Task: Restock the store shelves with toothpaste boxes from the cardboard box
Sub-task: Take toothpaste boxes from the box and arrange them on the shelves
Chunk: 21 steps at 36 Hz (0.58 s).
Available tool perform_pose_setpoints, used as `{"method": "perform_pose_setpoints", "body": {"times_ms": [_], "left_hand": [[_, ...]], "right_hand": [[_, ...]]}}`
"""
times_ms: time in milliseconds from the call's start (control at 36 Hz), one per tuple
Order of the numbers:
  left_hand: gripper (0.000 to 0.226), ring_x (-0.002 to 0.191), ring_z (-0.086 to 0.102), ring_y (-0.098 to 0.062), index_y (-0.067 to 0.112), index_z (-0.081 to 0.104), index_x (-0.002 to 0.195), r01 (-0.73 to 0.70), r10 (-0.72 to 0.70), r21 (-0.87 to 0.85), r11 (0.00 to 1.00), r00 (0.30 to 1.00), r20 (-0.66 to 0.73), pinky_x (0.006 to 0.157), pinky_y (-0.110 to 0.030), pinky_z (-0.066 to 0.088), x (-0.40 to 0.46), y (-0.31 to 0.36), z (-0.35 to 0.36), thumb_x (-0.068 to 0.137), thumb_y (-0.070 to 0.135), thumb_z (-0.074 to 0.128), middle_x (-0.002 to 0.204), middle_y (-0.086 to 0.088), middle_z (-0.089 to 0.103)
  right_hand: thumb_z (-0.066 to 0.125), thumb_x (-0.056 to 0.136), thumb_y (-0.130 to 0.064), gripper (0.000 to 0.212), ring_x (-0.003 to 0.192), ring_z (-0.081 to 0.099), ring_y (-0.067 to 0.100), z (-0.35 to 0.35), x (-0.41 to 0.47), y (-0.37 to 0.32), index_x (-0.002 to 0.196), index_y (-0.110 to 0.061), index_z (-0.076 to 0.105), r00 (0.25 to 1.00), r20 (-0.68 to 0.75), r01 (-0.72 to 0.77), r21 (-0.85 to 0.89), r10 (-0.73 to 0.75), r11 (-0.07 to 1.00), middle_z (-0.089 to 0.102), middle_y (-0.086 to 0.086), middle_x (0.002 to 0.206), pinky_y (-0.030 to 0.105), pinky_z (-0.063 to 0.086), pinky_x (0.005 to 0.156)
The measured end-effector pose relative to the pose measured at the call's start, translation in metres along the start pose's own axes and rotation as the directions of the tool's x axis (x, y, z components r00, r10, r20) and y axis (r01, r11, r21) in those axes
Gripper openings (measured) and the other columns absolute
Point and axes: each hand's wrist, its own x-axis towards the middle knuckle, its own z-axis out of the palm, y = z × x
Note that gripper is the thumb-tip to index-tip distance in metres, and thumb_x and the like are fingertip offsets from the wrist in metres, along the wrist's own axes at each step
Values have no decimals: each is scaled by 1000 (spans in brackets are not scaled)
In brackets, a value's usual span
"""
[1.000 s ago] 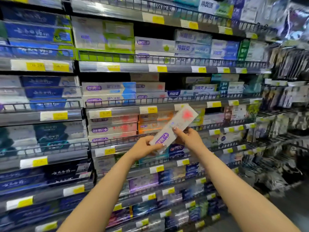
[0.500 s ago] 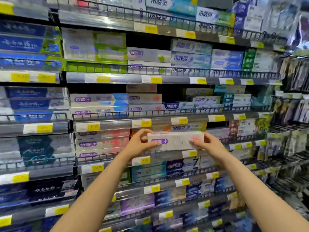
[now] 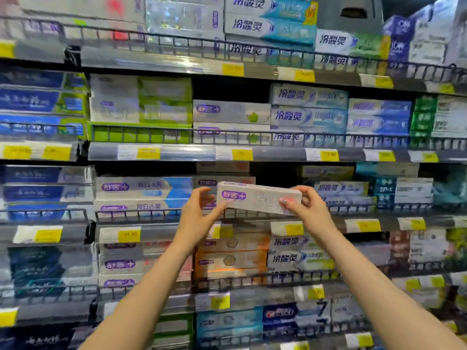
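A long white toothpaste box with a purple logo and a pink mark is held level in front of the middle shelf. My left hand grips its left end from below. My right hand grips its right end, thumb on the front face. The box sits just above the wire rail of that shelf, in front of a stack of similar purple-logo boxes. The cardboard box is out of view.
Several tiers of shelves carry toothpaste boxes behind wire rails, with yellow price tags along the edges. Blue-and-white boxes lie left of the held box, orange boxes on the shelf below.
The box went from tilted to level and rose one shelf, from the shelf with orange boxes to the one above. The view has moved closer to the shelves.
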Motion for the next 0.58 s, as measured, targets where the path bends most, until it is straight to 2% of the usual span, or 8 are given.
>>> {"method": "perform_pose_setpoints", "body": {"times_ms": [83,139,194,278,389,444,500,583], "left_hand": [[47,99,54,-15,9,54,117,-117,111,288,950,993,35,84,-24,42,5,-17,-3,85,41,63,107,-2,58],[49,98,56,-21,10,59,113,-227,206,482,846,974,96,83,-32,44,4,-28,-5,87,51,51,104,-5,61],[52,101,57,-27,8,61,111,-265,261,591,762,961,94,86,-40,48,2,-37,-7,86,50,44,108,-8,62],[55,115,47,-31,6,56,120,-215,263,660,720,964,28,98,-49,42,9,-43,-12,86,47,44,126,-14,53],[63,131,33,-30,6,45,133,-178,232,733,656,972,29,112,-49,21,21,-48,-13,86,47,44,142,-14,38],[65,135,26,-29,7,42,136,-153,182,767,623,982,49,112,-50,15,20,-50,-9,86,48,41,146,-15,34],[64,136,23,-29,9,46,135,-151,152,813,563,985,77,110,-52,14,17,-54,-2,86,50,37,147,-16,34],[61,139,19,-27,14,53,130,-132,118,851,507,989,83,110,-53,11,15,-60,2,90,54,30,149,-15,32]], "right_hand": [[72,79,-10,35,89,62,10,9,28,5,108,-11,51,999,16,49,4,-49,999,64,3,100,14,52,68],[72,79,-8,36,85,60,6,15,42,8,108,-12,51,996,40,76,1,-76,997,62,0,96,12,51,65],[71,79,-8,37,84,59,4,20,51,12,110,-13,50,992,81,101,-12,-100,995,61,-2,95,11,50,64],[70,80,-10,36,84,59,4,27,66,19,112,-14,52,980,145,142,-42,-135,989,61,-2,96,10,49,63],[69,83,-19,43,92,60,14,37,80,31,122,-16,52,977,192,116,-95,-96,989,61,8,110,17,50,72],[67,84,-24,52,103,57,20,41,86,36,132,-14,47,974,206,134,-213,-90,968,57,11,119,26,48,84],[65,86,-28,56,110,52,23,45,90,39,136,-13,45,970,228,165,-354,-86,921,51,12,121,29,42,91],[64,87,-30,44,110,48,27,57,89,44,123,-6,58,941,327,257,-526,-85,811,47,13,118,25,35,84]]}}
